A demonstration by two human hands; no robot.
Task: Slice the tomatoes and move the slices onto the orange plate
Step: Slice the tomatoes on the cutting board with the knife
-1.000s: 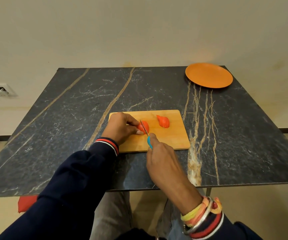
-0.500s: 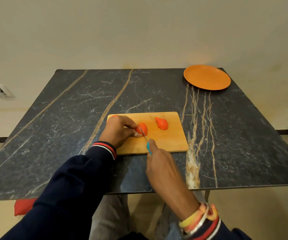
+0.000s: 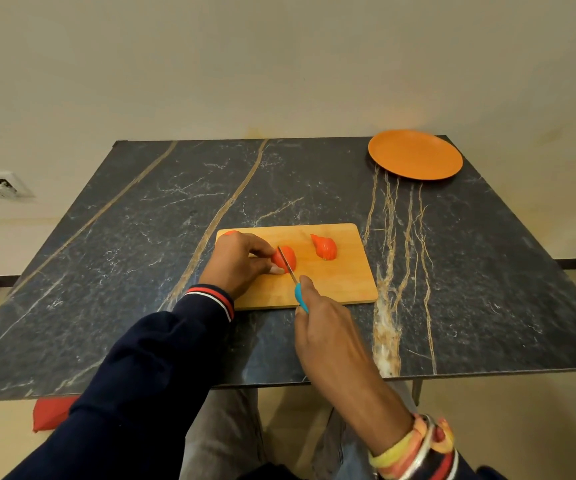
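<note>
On the table (image 3: 113, 271), all tomato is carried by the wooden board (image 3: 342, 285). A tomato half (image 3: 289, 256) is pinched by the left hand (image 3: 238, 265) in a narrow grip. The knife (image 3: 288, 268) is set across it, w/ the handle held in the grip of the right hand (image 3: 328, 327). A sliced piece (image 3: 325, 247) lies just right. The orange plate (image 3: 414, 154) is set well apart, at the far-right corner. Vs. 0.5 s ago, both holds are unchanged.

A home dining spot: marble-look table (image 3: 314, 188), cutting board (image 3: 342, 282), plain wall (image 3: 279, 64).
</note>
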